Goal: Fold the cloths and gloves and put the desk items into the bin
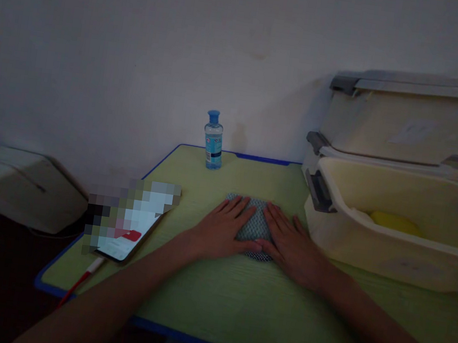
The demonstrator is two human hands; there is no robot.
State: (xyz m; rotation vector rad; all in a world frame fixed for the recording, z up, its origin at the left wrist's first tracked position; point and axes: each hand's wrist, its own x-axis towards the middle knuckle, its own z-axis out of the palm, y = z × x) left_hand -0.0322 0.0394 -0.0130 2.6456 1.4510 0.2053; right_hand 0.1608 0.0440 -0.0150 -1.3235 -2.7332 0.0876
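Note:
A folded grey patterned cloth (252, 227) lies on the yellow-green tabletop (211, 299). My left hand (223, 228) rests flat on its left side, fingers stretched out. Over the right side of the cloth lies my right hand (292, 248), also flat with its fingers spread. The two thumbs meet or nearly meet at the cloth's near part. Parts of the cloth are hidden beneath both hands. Behind them, close to the wall, a clear bottle (214, 145) with a blue cap stands upright.
A phone (130, 237), partly pixelated, lies at the left with a red cable (78, 286) plugged in. On the right stands a cream plastic bin (371, 248) holding something yellow (396, 222). Lidded storage boxes (389, 126) stand behind it. A white appliance-like object (34, 189) sits beyond the table's left edge.

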